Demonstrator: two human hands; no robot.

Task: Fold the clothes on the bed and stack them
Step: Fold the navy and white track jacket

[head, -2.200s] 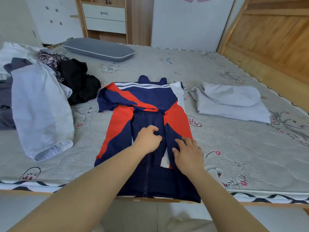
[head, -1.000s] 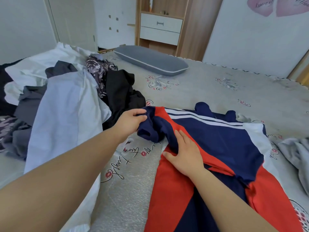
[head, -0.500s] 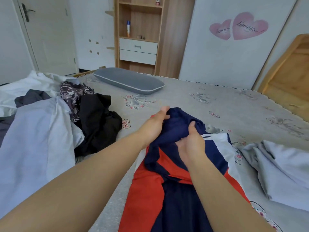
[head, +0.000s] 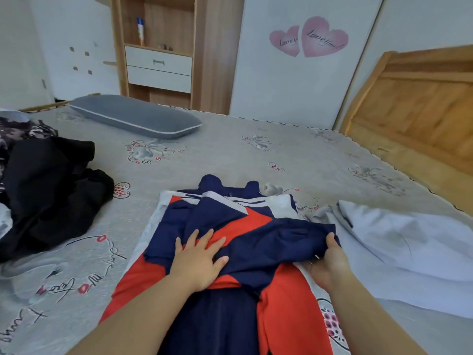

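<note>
Black clothes (head: 51,190) heaped far left on grey printed bed (head: 230,149); pillow (head: 135,119) behind, before wooden shelf (head: 156,47). Jacket (head: 230,226) central: left hand (head: 197,260) flat, fingers spread; right hand (head: 330,262) pinching sleeve. Folded grey garment (head: 399,242), then headboard (head: 419,98).

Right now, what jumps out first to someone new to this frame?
The navy, red and white jacket in the middle of the bed draws the eye: the left hand presses flat on it while the right hand grips a folded-over navy sleeve at its right edge. A heap of black clothes sits to the left, a pale folded garment to the right, and a grey pillow lies at the far side.
</note>
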